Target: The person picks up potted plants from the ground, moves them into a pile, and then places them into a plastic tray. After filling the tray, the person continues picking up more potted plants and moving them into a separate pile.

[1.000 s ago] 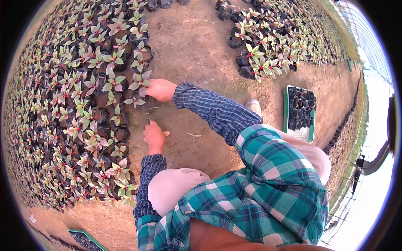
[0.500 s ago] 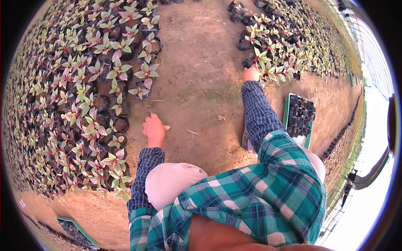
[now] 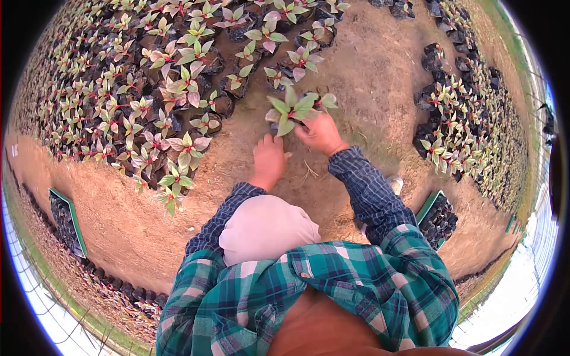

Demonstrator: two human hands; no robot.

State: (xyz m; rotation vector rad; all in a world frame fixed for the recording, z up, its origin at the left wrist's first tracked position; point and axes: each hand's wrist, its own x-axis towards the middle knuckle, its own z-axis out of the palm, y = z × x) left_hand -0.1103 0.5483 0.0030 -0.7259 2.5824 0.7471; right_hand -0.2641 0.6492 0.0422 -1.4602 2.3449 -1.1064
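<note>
My right hand (image 3: 322, 133) is closed on a potted seedling (image 3: 291, 110) with broad green leaves, held above the soil between the two plant blocks. Its dark bag shows only in part beneath the leaves. Just below and left of that bag is my left hand (image 3: 270, 160), fingers loosely curled, thumb apart, nothing visible in it. Past the held seedling, the nearest plants in the left block (image 3: 190, 148) have green and pinkish leaves and black bags.
Another block of bagged seedlings (image 3: 454, 127) stands at the right. A green-edged tray of black pots (image 3: 436, 219) lies at the lower right, another such tray (image 3: 68, 222) at the far left. My knee (image 3: 267, 230) is below my left hand.
The view has turned toward the left block. My right hand has left the right block's edge with a seedling and come close to my left hand.
</note>
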